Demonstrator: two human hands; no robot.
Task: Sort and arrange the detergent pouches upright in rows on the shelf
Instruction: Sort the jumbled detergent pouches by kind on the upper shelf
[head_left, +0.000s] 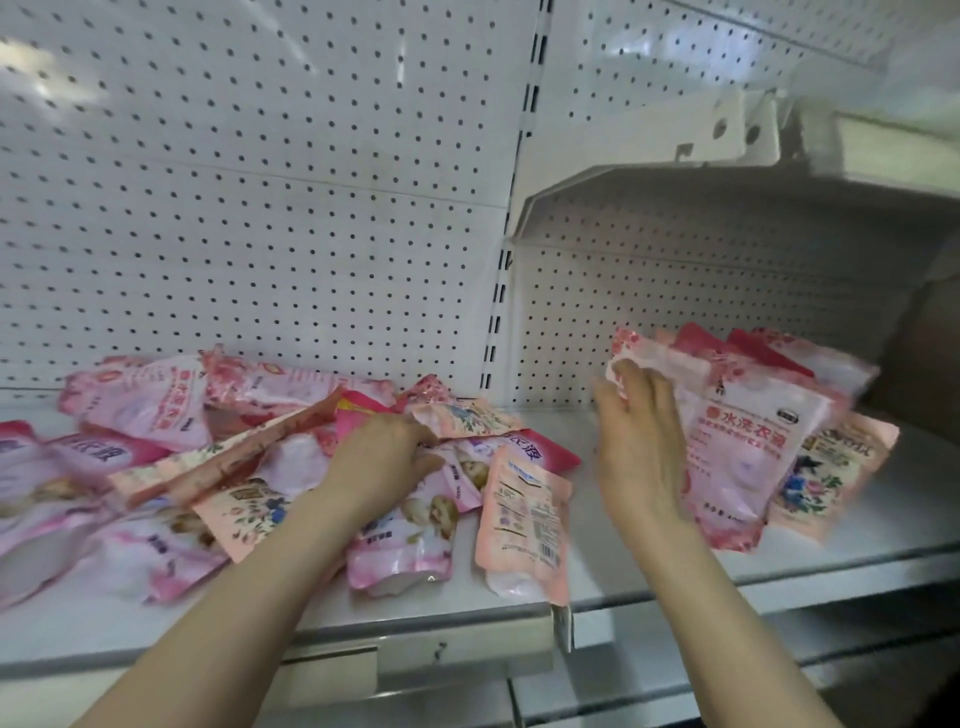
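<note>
A jumbled heap of pink detergent pouches (156, 452) lies flat across the left part of the white shelf (857, 525). My left hand (382, 457) reaches into the heap, its fingers curled round the edge of a floral pouch (462, 418). To the right, several pouches stand tilted in a loose row. My right hand (641, 447) lies flat with straight fingers against the front pink pouch (748, 452) of that row. A peach pouch (522, 519) lies face down between the two hands.
A white pegboard back wall (260, 208) rises behind the shelf. An upper shelf (727, 182) overhangs the right section. A slotted upright (498, 322) divides the two bays. The price rail (467, 649) runs along the front edge.
</note>
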